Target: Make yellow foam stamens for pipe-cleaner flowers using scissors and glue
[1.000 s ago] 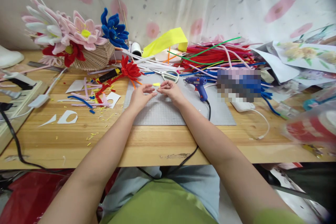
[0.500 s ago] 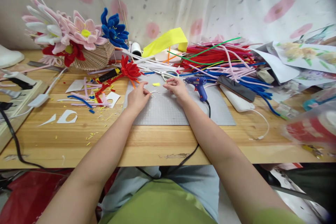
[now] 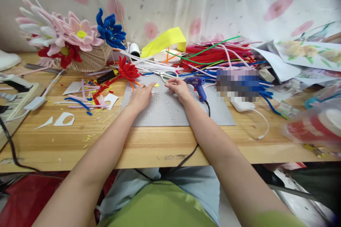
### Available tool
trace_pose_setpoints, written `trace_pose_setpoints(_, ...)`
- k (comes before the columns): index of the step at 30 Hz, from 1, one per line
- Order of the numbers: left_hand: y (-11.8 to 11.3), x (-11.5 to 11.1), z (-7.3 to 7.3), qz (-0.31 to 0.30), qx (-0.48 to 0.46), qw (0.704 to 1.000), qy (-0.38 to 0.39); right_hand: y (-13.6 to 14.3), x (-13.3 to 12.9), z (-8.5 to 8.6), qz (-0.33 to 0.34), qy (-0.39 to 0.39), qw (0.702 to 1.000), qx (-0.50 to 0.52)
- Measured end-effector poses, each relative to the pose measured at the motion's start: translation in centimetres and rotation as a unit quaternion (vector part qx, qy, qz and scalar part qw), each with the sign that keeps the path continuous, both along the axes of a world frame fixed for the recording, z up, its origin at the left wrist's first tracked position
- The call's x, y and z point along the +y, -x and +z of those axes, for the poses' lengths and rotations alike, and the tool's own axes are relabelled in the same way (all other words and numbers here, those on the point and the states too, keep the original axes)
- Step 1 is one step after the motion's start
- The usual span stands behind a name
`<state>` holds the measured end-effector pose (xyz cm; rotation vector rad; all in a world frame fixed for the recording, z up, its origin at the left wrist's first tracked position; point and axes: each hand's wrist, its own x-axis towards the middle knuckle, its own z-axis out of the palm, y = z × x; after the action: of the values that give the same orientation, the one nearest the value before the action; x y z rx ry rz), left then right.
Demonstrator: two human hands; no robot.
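Over the grey cutting mat (image 3: 170, 115), my left hand (image 3: 141, 97) is closed around a few thin white strands (image 3: 154, 92) that stick out below its fingers. Its extended fingertip is at a small yellow piece (image 3: 156, 85) on the mat, partly covering it. My right hand (image 3: 178, 88) is closed in a pinch, with a tiny yellowish bit at the fingertips too small to name. Just behind it lie scissors (image 3: 169, 75) with pale handles. To its right rests a blue glue gun (image 3: 197, 86), its black cord running off the table's front edge.
Pipe cleaners (image 3: 218, 53) in several colours are heaped behind the mat, under a yellow strip (image 3: 165, 42). A red fuzzy flower (image 3: 128, 70) and scraps lie left. Fuzzy flowers (image 3: 80, 32) fill the back left. A power strip (image 3: 23, 103) sits far left, a white cabled device (image 3: 242, 106) right.
My left hand has shifted forward and turned, its fingertip now at the yellow piece. My right hand keeps its pinch in nearly the same place. The whole view has slid slightly.
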<state>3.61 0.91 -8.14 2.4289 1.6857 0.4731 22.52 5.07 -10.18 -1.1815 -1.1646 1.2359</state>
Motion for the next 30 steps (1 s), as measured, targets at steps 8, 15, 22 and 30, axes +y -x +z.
trace_pose_setpoints(8, 0.7, 0.6, 0.1, -0.047, 0.029, 0.998, -0.005, 0.1, -0.4, 0.4, 0.013, 0.007, 1.000, -0.019)
trace_pose_setpoints(15, 0.7, 0.5, -0.2, -0.061, 0.045, 0.997, 0.003, 0.2, -0.6, 0.5, 0.038, 0.007, 0.998, -0.049)
trace_pose_setpoints(22, 1.4, 1.1, 1.1, -0.020, -0.169, 0.985, 0.006, 0.5, -0.3, -0.5, 0.048, -0.010, 0.992, -0.115)
trace_pose_setpoints(30, 0.7, 3.8, 0.9, 0.110, -0.209, 0.971, -0.017, 0.7, -0.7, -0.7, 0.013, -0.132, 0.935, -0.329)
